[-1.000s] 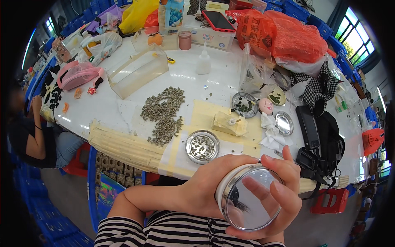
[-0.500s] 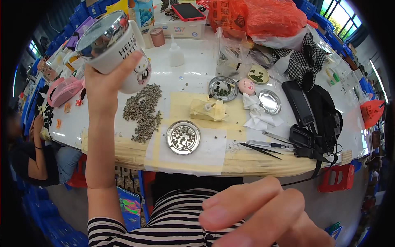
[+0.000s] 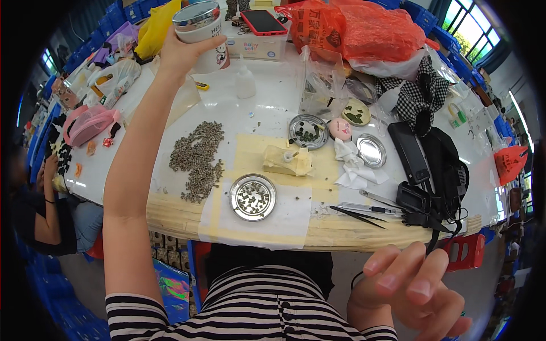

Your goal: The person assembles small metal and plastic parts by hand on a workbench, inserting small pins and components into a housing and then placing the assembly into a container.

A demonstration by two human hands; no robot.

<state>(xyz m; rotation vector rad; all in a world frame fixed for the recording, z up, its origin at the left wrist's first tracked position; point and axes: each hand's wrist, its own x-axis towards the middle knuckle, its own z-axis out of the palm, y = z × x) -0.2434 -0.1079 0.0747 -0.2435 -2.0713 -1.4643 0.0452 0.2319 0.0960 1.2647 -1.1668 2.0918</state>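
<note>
My left hand (image 3: 181, 50) reaches far across the table and grips a white cup with a shiny metal lid (image 3: 200, 29) near the back edge. My right hand (image 3: 410, 290) hangs low in front of my striped shirt, below the table edge, fingers loosely apart and holding nothing. On the table in front of me a round metal dish (image 3: 252, 197) with small dark pieces sits on a pale sheet (image 3: 296, 213). A heap of small grey-brown pieces (image 3: 198, 159) lies beside my left forearm.
A yellowish block (image 3: 287, 161), a second dish with dark pieces (image 3: 307, 131), an empty metal lid (image 3: 371, 150), a small doll head (image 3: 340, 129), tweezers (image 3: 358, 213) and black phones and cables (image 3: 424, 170) lie to the right. Red bags (image 3: 364, 34) stand behind. Another person (image 3: 48, 210) sits at the left.
My left hand carried the lidded cup from close to my chest up and away to the table's far side. My right hand let go of it and dropped low.
</note>
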